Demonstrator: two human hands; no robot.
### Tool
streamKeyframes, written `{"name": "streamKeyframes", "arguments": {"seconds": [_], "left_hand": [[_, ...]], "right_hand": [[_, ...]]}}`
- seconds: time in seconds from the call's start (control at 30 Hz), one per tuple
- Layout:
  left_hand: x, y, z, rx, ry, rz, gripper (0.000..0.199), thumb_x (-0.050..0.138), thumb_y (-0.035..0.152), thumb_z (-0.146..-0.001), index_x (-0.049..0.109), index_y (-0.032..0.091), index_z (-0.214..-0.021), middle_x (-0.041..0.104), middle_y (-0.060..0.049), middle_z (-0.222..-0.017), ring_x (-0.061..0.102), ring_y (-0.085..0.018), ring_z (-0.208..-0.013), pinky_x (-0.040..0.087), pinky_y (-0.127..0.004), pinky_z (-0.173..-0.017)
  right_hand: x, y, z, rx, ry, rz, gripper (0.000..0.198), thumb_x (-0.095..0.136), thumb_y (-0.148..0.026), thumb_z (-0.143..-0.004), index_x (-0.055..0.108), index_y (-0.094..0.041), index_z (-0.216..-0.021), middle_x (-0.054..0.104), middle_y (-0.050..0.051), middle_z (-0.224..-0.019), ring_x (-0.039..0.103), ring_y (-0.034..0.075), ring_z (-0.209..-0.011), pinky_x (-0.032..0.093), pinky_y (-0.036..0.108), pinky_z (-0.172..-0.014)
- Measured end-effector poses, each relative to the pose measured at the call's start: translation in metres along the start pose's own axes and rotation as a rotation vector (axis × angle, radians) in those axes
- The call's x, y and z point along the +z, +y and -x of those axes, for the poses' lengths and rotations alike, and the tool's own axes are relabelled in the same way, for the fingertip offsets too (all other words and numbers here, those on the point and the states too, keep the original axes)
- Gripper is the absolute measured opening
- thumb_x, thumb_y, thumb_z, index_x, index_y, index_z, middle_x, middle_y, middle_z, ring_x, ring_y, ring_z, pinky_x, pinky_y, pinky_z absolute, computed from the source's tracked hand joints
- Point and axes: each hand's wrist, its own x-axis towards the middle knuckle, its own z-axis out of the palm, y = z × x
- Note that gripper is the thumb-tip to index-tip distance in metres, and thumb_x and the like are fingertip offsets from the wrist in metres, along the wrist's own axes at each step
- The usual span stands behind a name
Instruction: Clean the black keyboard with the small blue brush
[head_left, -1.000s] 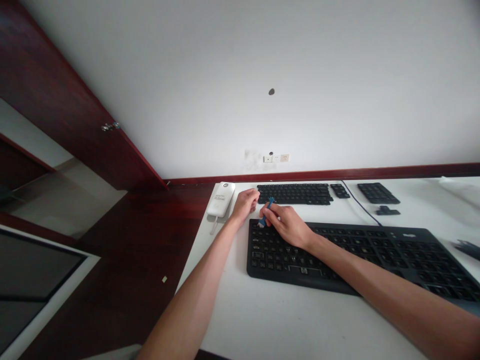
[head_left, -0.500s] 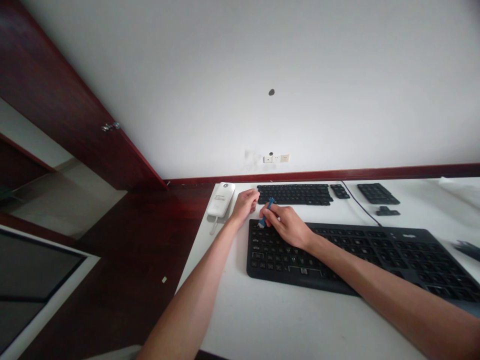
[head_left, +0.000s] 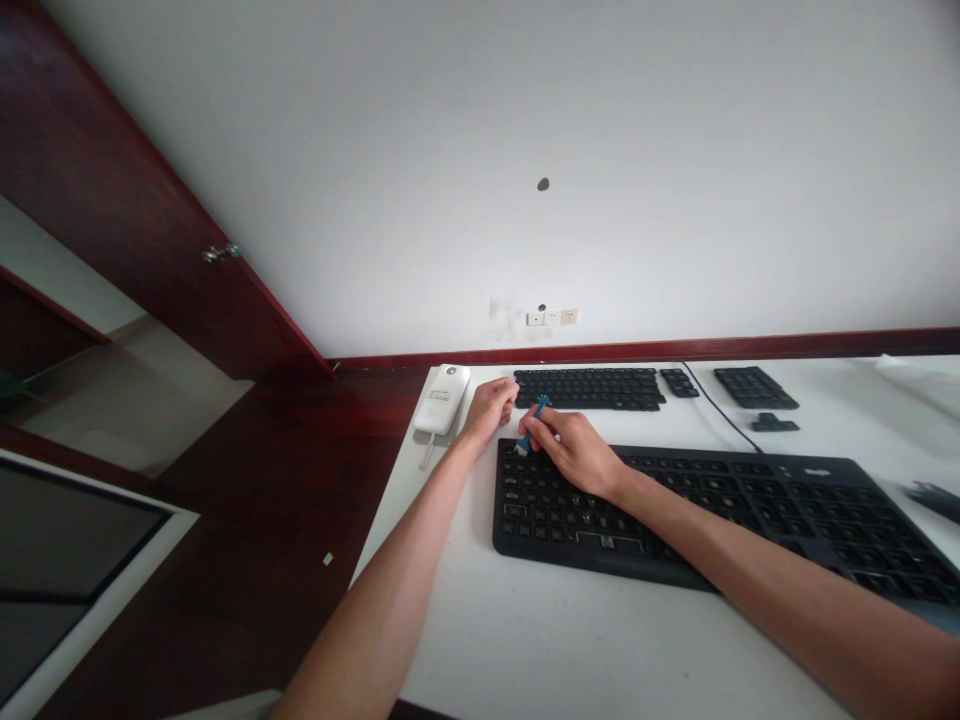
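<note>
The right hand [head_left: 574,447] has its grip pinched around a blue brush [head_left: 524,442], over the keyboard's [head_left: 757,500] far left corner. The brush looks light, probably soft-tipped, best held mid-handle. The left hand [head_left: 493,407] is curled together beside loose keys [head_left: 589,387], palm hidden; the keyboard's right end is cut off.

A small blue brush [head_left: 524,442] is held in the right hand [head_left: 574,447], with its tip at the far left corner of a big black keyboard [head_left: 750,485]. The left hand [head_left: 492,408] is curled up at the far left of the white table [head_left: 525,620], close to a patch of black keys [head_left: 589,388]. A white gadget [head_left: 442,402] is seen on the table, left of that hand.
</note>
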Motion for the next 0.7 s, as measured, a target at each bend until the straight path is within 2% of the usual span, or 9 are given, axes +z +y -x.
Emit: {"name": "streamKeyframes", "arguments": {"seconds": [0.7], "left_hand": [[-0.0004,0.0001,-0.0004,-0.001,-0.007,-0.004,0.033,0.062,0.039,-0.083,0.042,0.02,-0.065,0.027,0.009,-0.052,0.023,-0.006,-0.046,0.02,-0.022,-0.047]], "right_hand": [[-0.0023,-0.0045,0.0004,0.001,-0.008,0.016,0.036,0.041,-0.037,-0.109,0.062,-0.02,-0.086,0.065,0.001,-0.072,0.06,0.016,-0.064,0.043,0.03,-0.067]]}}
